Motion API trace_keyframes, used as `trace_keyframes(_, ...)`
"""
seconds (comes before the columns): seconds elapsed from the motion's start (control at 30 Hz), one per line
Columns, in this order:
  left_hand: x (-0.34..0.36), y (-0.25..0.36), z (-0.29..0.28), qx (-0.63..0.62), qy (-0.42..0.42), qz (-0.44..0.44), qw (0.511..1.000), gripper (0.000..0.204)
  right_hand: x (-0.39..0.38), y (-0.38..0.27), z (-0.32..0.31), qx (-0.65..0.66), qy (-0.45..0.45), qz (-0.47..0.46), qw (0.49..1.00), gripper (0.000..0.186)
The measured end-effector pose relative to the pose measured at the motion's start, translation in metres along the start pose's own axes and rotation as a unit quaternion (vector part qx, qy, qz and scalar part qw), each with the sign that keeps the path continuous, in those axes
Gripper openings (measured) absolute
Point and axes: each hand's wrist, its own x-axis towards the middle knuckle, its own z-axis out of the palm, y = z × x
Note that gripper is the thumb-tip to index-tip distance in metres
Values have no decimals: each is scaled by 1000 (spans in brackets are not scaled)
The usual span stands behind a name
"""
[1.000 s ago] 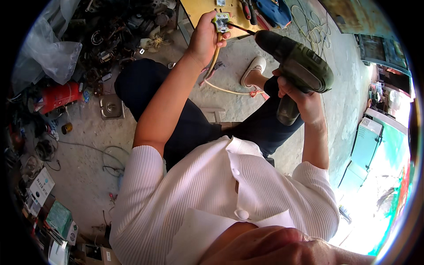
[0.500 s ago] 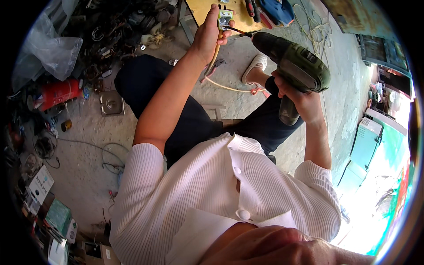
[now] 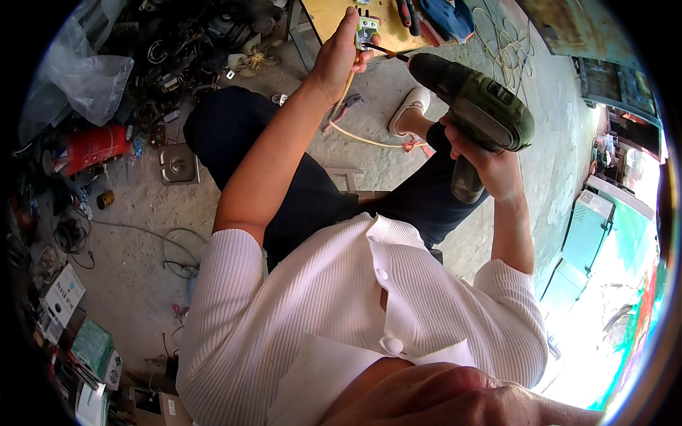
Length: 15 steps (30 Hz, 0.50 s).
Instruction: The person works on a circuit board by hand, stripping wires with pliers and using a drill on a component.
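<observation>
Between the fingers of my left hand (image 3: pixel 332 67) is a small electrical plug (image 3: pixel 366 25), pale green and white, with its prongs pointing away from me. From its near end a yellowish cable (image 3: pixel 346 92) hangs down past my wrist. My right hand (image 3: pixel 490 165) is wrapped around the grip of a dark green cordless drill (image 3: pixel 490 106). A long, thin screwdriver bit (image 3: pixel 387 51) runs from the drill's chuck leftward to the plug. Its tip meets the plug's near part beside my fingers; exact contact is too small to make out.
Beyond my hands stands a wooden-topped table (image 3: pixel 330 21) with red-and-black handled pliers (image 3: pixel 408 15) and a blue bag (image 3: pixel 447 20). Another pair of pliers (image 3: pixel 348 106) lies on the floor. Scrap parts, a red cylinder (image 3: pixel 92 149) and a metal lid (image 3: pixel 178 165) are at left.
The plug and the drill have shifted very slightly to the right. Both hands keep the same hold, and the bit stays at the plug.
</observation>
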Motion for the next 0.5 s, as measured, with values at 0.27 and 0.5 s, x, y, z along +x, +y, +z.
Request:
trace_keyframes(0.27, -1, -3, 1, 41, 2, 7, 999, 53, 0, 3, -9, -14, -4, 13, 1000, 23)
trace_keyframes(0.5, -4, -2, 6, 75, 8, 3, 997, 52, -1, -2, -12, -94, -3, -23, 995, 21)
